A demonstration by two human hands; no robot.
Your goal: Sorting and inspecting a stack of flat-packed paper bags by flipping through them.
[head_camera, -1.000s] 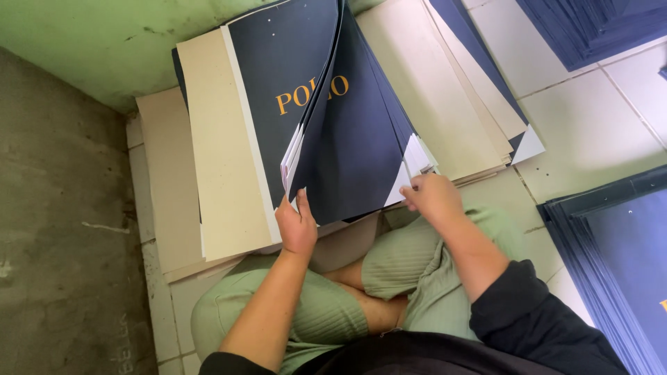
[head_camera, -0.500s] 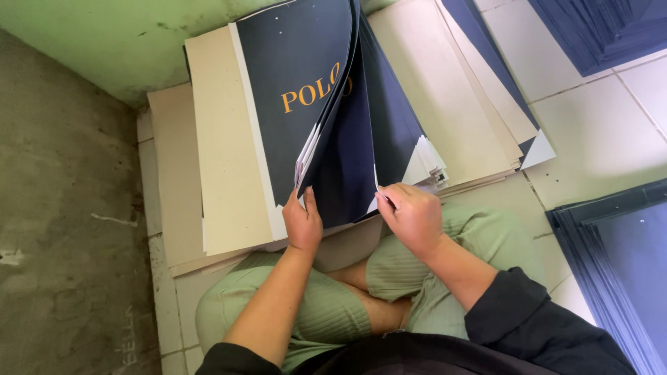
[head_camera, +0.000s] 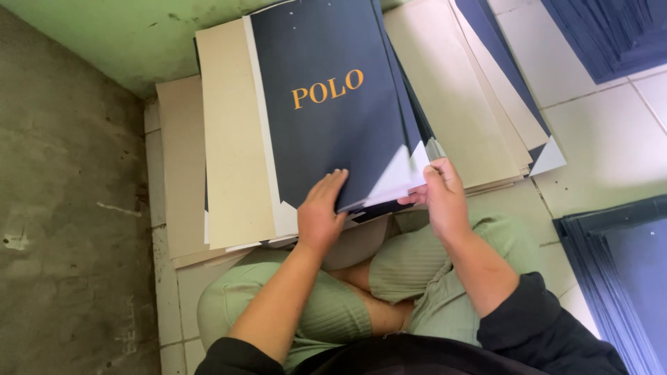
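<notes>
Tiled floor, left hand [head_camera: 321, 217] flat on dark sheet [head_camera: 333, 104], right hand [head_camera: 445, 198] pinching its corner

A green wall [head_camera: 118, 35] bounds the scene at top. Below it, left, rough grey concrete floor [head_camera: 62, 229]; right, white floor tiles [head_camera: 611, 146]. Dark blue sheets [head_camera: 611, 31] lie at the wall's far right; another stack [head_camera: 625, 278] lower right.

Both forearms are extended forward over crossed legs. The left hand [head_camera: 321, 215] is laid flat, palm down, fingers spread. The right hand [head_camera: 441, 194] is curled, apparently pinching with thumb and fingertips.
</notes>
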